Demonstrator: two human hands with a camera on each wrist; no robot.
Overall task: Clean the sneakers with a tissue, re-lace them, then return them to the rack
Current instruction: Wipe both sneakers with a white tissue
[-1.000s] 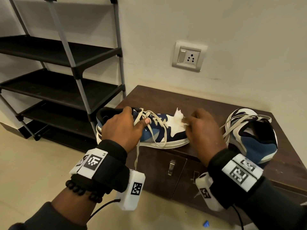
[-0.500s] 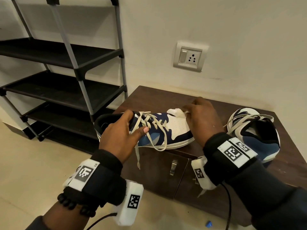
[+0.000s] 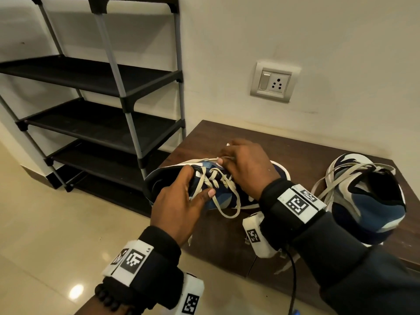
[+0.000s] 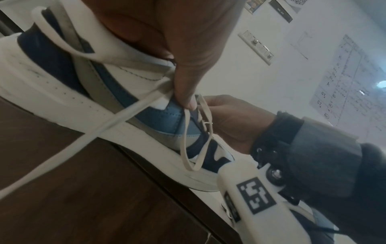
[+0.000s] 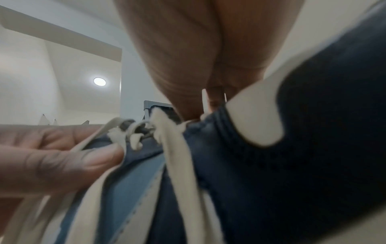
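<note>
At the cabinet's [image 3: 204, 137] front left corner, the left hand [image 3: 179, 208] grips the sneaker [image 3: 223, 198] by its collar, apparently to steady it, while the right hand [image 3: 246, 165] pinches its lace [image 3: 229, 185] for lacing.

Two sneakers sit on one cabinet: one sneaker [image 3: 218, 192] held, the other sneaker [image 3: 368, 201] beside it. One rack [image 3: 102, 123] shows four shelves. One wall socket [image 3: 272, 82].

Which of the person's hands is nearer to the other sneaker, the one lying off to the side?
Right. The right hand works the held sneaker's laces, beside the second sneaker; the left hand is farther.
</note>
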